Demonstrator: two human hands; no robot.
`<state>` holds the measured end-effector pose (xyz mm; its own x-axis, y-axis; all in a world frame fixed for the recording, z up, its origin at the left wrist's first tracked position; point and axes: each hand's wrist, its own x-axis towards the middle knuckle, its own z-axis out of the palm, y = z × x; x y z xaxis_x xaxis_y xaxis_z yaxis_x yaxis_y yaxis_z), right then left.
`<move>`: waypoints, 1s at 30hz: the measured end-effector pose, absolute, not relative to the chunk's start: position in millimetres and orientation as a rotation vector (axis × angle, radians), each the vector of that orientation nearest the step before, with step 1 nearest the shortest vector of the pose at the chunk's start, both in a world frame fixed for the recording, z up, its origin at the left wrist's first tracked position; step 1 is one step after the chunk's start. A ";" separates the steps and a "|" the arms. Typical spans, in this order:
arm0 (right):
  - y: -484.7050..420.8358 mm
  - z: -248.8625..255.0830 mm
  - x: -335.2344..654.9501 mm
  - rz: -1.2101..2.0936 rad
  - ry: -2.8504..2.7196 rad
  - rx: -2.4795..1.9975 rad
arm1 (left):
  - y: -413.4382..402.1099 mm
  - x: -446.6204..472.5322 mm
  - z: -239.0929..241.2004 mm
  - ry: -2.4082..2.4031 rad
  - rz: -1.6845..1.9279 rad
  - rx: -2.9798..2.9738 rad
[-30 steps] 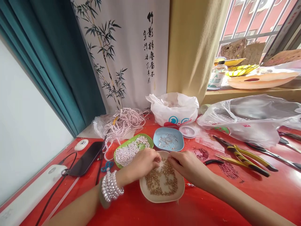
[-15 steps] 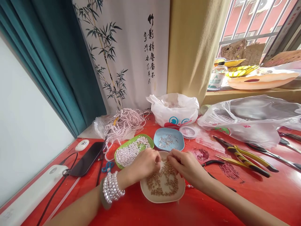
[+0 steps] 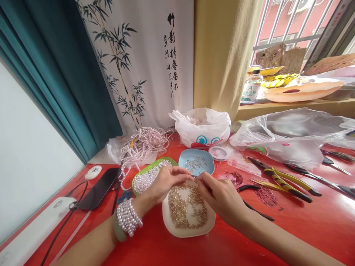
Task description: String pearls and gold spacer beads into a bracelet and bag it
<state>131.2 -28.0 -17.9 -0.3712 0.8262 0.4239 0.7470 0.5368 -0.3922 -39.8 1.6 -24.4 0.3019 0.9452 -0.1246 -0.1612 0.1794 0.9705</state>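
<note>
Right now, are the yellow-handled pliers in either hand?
No, the yellow-handled pliers lie on the red table, apart from both the left hand and the right hand.

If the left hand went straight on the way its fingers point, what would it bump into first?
Most likely the right hand: its fingers are right in front of the left hand. Whether they already touch is too small to tell.

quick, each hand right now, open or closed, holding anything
Left hand: closed in a pinch by the cream tray; anything held is too small to tell.
Right hand: curled closed; whether it holds anything cannot be told.
</note>
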 end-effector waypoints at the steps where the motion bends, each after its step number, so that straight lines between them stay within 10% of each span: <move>1: -28.2 -17.8 131.3 0.162 -2.196 -1.262 | 1.1 -39.1 -24.2 0.924 0.967 1.071; 30: -30.2 -20.5 129.0 -0.032 -2.160 -1.039 | -5.6 -32.7 -19.7 0.869 1.065 1.017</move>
